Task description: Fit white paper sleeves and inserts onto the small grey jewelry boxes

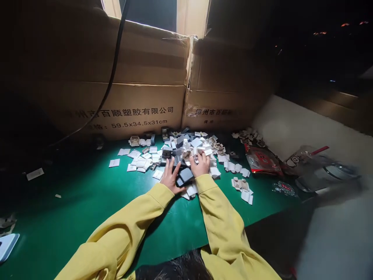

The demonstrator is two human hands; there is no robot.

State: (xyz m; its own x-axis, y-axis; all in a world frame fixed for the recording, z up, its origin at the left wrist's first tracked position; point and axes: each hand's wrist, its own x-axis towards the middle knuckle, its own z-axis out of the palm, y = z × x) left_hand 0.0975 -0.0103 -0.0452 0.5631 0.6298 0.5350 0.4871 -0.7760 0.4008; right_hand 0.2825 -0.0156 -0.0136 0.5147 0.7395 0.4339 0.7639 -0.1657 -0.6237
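My left hand [171,177] lies at the near edge of a heap of small pieces, fingers spread, its thumb side against a small dark grey box [185,175]. My right hand [200,165] is just right of that box, its fingers curled down into the heap; what they grip is too small to tell. Around both hands lie folded white card pieces [196,142] and small dark boxes [167,151]. More white pieces [142,162] spread out to the left of the heap.
Tall cardboard cartons [140,101] stand behind the green tabletop [96,202]. A black cable [112,74] hangs on the left. Loose card pieces [243,187], a red packet [262,160] and a clear cup [303,157] are on the right. A phone-like object [8,247] lies at the left edge.
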